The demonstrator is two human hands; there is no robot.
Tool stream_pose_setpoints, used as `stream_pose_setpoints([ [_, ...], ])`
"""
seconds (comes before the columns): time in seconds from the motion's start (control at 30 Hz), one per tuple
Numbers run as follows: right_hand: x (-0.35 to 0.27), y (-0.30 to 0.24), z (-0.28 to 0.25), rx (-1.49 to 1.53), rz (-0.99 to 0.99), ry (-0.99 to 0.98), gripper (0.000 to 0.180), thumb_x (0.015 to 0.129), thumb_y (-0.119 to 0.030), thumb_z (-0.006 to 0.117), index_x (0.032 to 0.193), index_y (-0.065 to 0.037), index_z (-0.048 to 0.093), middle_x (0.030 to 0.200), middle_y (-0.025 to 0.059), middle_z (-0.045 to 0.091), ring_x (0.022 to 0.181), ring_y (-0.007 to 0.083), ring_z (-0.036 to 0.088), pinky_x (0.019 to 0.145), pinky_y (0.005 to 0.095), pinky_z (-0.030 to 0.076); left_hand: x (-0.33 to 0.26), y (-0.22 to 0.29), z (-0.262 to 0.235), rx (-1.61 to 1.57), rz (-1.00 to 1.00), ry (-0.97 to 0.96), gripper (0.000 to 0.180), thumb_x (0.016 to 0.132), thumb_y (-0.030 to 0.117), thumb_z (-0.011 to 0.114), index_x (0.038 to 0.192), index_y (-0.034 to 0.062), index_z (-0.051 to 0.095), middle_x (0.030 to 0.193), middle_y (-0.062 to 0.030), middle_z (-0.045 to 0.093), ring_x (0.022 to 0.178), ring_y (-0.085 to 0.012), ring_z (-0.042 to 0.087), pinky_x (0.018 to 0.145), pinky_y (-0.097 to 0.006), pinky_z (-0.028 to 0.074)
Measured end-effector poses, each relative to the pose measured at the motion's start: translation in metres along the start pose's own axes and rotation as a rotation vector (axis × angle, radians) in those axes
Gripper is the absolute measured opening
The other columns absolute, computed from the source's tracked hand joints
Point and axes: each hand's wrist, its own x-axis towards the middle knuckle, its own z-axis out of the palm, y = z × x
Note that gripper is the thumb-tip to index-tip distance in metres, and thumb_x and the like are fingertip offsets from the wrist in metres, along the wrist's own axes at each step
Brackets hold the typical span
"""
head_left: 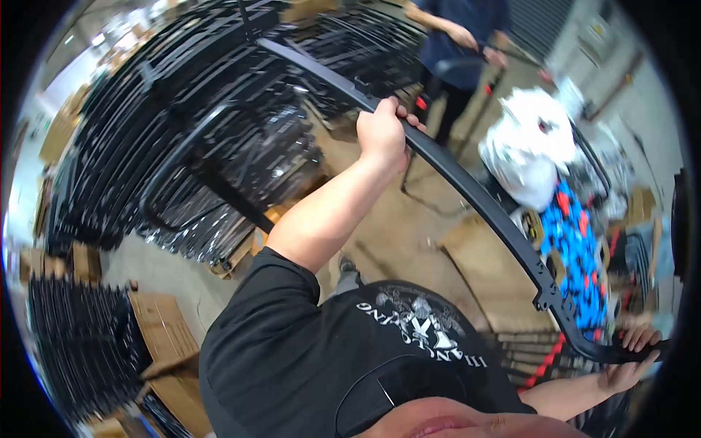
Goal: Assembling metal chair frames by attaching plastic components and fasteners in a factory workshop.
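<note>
Black metal bar (pixel 475 193), long and thin, was held off the floor across the person's front, running from low right up to far left. Right hand (pixel 631 361) was closed on the near end, fingers curled over the top and palm under it, partly cut off by the picture rim. Bracket (pixel 548 296) with holes stuck out of the bar just beyond that hand; likely a pinch or snag point if the hand slid up. Left hand (pixel 381 135) was wrapped tight round the bar about midway, arm stretched out and up.

Risks, as judged: the far half was unsupported past the left hand, so a swing could whip the tip into the stacked black frames (pixel 182 146) close beside it and knock them loose. The white bag (pixel 529 146) and blue and red cloth (pixel 577 233) lay right beside the bar on the right; it could catch them. The co-worker (pixel 460 36) stood beyond, near the bar's line; turning right could hit them.

Room: bare concrete floor (pixel 409 226) under the middle was the only open lane. Cardboard boxes (pixel 164 328) crowded near left
</note>
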Motion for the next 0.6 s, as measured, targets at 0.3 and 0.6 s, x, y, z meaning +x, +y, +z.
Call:
stream_pose_setpoints([
  [0.3, -0.080, -0.073, 0.011, -0.476, 0.151, 0.277, 0.033, 0.097, -0.031, 0.064, 0.100, -0.006, 0.042, 0.074, 0.0022, 0.040, 0.065, 0.0121, 0.038, 0.056, 0.0252, 0.033, -0.051, -0.242, -0.088, 0.143, -0.655, 0.169, 0.003, 0.092, 0.003, 0.052, 0.091, 0.0005, 0.052, 0.077, -0.0096, 0.055, 0.067, -0.0215, 0.056, 0.058, -0.041, 0.054],
  [0.6, 0.000, 0.067, 0.167, -0.934, 0.419, 0.065, 0.036, 0.094, -0.016, 0.070, 0.121, 0.005, 0.061, 0.089, -0.0042, 0.056, 0.077, 0.0065, 0.049, 0.069, 0.0227, 0.040, -0.027, -0.356, -0.279, 0.543, -1.405, -0.076, 0.044, 0.097, 0.036, 0.057, 0.121, -0.0005, 0.055, 0.116, -0.0210, 0.060, 0.102, -0.0340, 0.063, 0.086, -0.045, 0.060],
])
